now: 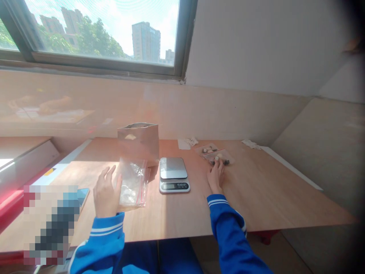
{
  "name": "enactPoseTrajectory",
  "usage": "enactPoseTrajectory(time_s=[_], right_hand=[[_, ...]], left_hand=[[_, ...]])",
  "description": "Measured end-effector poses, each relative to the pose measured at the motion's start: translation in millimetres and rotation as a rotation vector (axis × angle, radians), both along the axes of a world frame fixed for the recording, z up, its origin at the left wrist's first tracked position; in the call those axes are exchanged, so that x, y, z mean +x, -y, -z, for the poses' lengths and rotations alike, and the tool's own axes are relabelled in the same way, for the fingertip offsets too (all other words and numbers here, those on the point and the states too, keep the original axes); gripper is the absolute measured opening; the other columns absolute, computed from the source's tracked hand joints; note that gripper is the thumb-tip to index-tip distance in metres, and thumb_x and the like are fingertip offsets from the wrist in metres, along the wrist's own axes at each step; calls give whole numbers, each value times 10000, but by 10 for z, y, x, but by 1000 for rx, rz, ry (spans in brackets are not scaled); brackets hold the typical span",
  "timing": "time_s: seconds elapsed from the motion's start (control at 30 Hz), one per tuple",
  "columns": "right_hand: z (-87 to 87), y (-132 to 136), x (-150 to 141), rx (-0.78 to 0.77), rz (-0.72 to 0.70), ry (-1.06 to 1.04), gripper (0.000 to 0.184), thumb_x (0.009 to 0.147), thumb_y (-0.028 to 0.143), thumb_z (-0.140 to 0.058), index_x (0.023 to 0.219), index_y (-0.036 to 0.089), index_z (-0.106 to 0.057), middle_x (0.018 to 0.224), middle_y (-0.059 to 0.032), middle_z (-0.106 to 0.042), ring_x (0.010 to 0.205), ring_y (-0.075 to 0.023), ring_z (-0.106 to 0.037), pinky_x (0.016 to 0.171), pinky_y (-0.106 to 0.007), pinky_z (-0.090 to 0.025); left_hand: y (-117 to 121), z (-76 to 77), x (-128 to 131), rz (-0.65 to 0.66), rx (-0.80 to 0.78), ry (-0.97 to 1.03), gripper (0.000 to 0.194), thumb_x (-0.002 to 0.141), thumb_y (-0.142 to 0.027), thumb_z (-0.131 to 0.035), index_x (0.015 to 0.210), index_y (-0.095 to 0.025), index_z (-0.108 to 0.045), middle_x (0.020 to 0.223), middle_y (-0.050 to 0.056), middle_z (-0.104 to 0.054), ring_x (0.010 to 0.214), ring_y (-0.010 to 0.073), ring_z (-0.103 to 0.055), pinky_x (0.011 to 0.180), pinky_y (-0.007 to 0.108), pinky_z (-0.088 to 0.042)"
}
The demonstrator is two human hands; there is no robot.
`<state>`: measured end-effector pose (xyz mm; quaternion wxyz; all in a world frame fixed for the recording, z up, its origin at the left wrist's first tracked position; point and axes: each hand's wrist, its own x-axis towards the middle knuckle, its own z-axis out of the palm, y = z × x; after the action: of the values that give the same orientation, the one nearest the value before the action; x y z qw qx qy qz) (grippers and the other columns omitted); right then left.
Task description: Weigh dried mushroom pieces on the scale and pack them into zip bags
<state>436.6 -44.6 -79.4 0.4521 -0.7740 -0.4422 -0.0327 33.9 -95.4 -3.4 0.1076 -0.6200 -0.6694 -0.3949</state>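
Observation:
My left hand point(107, 194) is over the table, fingers apart and empty, beside a stack of clear zip bags point(132, 186) with red seal lines. To the right, my right hand point(216, 177) has its fingertips closed together on the near edge of a filled zip bag point(225, 155). Small pale and dark pieces show inside that bag. Behind it, partly overlapped, lies another filled zip bag point(204, 149). Between my hands stands a digital kitchen scale point(173, 169), its metal plate bare.
An upright paper bag point(139, 142) with an open top stands behind the clear bags. White crumpled scraps point(191, 142) lie near the wall, with another scrap point(251, 144) farther right. A flat, partly pixelated object point(82, 196) lies at the left.

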Motion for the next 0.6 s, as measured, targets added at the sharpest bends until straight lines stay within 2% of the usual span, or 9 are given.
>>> enactPoseTrajectory(time_s=[0.07, 0.13, 0.2, 0.27, 0.37, 0.4, 0.47, 0.6], right_hand=[[66, -18, 28, -63, 49, 7, 446, 824, 92, -359, 1254, 77, -479, 1346, -220, -418, 1231, -280, -422, 971, -402, -332], [114, -35, 42, -127, 95, 17, 404, 845, 120, -356, 1213, 109, -523, 1290, -200, -470, 1175, -283, -475, 947, -409, -335], [141, -49, 61, -184, 134, 42, 345, 864, 153, -369, 1141, 142, -574, 1232, -173, -512, 1116, -276, -513, 919, -398, -338], [158, -58, 85, -223, 164, 77, 274, 877, 197, -394, 1030, 160, -619, 1185, -148, -543, 1066, -263, -532, 898, -380, -335], [179, -57, 112, -230, 180, 104, 238, 883, 228, -404, 939, 165, -627, 1107, -124, -588, 1027, -249, -536, 882, -363, -325], [184, -55, 116, -222, 180, 103, 238, 881, 225, -401, 950, 163, -620, 1079, -122, -602, 1024, -248, -533, 875, -358, -324], [190, -50, 120, -178, 178, 82, 249, 872, 221, -394, 991, 148, -601, 1036, -130, -623, 1024, -253, -527, 861, -354, -325], [145, -25, 106, -70, 148, 38, 260, 848, 202, -372, 979, 117, -580, 996, -159, -646, 972, -268, -543, 851, -376, -328]], left_hand=[[-57, 24, 89, 113, 7, -33, 403, 908, -362, -391, 1180, -163, -613, 1267, 135, -586, 1211, 292, -519, 1019, 445, -407], [-137, 150, 158, 206, -67, -58, 381, 899, -353, -398, 1133, -168, -634, 1259, 130, -594, 1175, 289, -549, 996, 443, -430], [-207, 365, 199, 238, -181, -64, 380, 876, -338, -424, 1127, -141, -630, 1278, 165, -578, 1155, 302, -565, 949, 444, -467], [-239, 607, 211, 249, -272, -112, 353, 848, -316, -457, 1095, -142, -640, 1245, 181, -602, 1153, 323, -568, 964, 478, -450], [-219, 851, 197, 231, -264, -95, 346, 852, -314, -458, 1103, -149, -629, 1241, 188, -608, 1178, 329, -555, 1009, 511, -408], [-200, 873, 193, 232, -242, -65, 362, 857, -324, -457, 1129, -144, -612, 1251, 193, -599, 1193, 332, -545, 1009, 520, -407], [-150, 822, 198, 266, -173, 12, 413, 862, -360, -465, 1197, -136, -558, 1286, 197, -568, 1223, 329, -519, 998, 528, -419], [7, 448, 265, 365, 22, 128, 407, 870, -399, -494, 1204, -168, -525, 1306, 154, -539, 1222, 278, -512, 1020, 490, -415]])
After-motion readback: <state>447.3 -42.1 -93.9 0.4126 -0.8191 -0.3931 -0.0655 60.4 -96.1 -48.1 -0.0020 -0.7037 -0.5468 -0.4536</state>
